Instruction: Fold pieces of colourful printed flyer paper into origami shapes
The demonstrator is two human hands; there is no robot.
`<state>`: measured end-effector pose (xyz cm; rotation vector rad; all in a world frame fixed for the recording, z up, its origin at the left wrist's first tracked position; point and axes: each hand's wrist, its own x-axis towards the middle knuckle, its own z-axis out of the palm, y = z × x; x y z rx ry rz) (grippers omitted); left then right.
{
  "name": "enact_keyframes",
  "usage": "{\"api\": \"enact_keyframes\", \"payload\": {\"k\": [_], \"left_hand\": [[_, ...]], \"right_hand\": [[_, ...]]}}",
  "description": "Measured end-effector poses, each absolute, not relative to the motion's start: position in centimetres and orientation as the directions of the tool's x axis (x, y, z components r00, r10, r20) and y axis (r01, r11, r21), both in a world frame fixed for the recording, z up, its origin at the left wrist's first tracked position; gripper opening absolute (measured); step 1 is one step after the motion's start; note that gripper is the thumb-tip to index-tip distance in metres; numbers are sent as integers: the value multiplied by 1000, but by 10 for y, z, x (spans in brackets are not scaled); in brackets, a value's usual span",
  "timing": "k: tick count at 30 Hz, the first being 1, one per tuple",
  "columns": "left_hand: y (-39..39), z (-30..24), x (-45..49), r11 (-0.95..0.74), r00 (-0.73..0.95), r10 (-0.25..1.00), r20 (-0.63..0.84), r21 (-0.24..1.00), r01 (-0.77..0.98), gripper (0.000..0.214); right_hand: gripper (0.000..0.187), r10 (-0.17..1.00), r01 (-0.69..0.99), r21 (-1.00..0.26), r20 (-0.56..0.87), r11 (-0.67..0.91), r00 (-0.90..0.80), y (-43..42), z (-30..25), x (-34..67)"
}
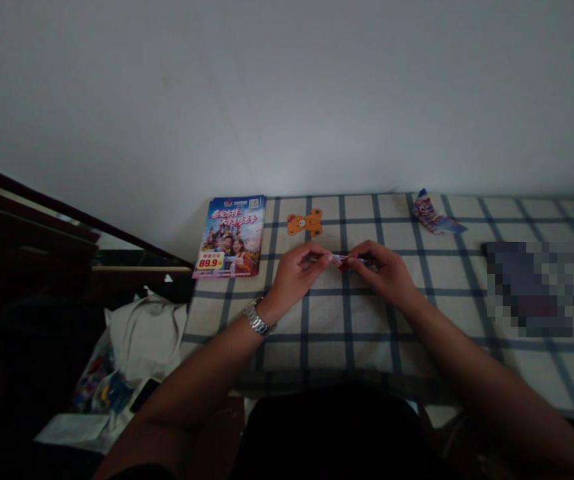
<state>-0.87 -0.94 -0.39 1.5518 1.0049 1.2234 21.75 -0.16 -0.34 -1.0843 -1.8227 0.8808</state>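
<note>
Between my two hands, just above the checked tablecloth, is a small folded piece of printed paper (pixel 339 261) in red, white and blue. My left hand (pixel 303 268), with a metal watch (pixel 257 317) on its wrist, pinches the left end of the paper. Thumb and fingers of my right hand (pixel 383 272) pinch the other end. Much of the paper is covered by my fingertips. Behind my hands lies a flat orange bear cutout (pixel 305 223). To the left is a stack of printed flyers (pixel 231 237).
A folded or crumpled flyer (pixel 434 217) sits at the back right. Further right lies a dark, pixelated object (pixel 529 287). The tablecloth (pixel 327 340) reaches back to a white wall (pixel 317 100). A white bag (pixel 147 333) stands beside the table at left.
</note>
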Motion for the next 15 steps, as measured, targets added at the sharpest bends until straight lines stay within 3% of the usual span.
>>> {"api": "enact_keyframes", "payload": {"k": [15], "left_hand": [[-10,-4,-8,-354,246,919,308,919,175,15]], "right_hand": [[10,893,338,-856,264,391,-365,-3,-3,216]]}}
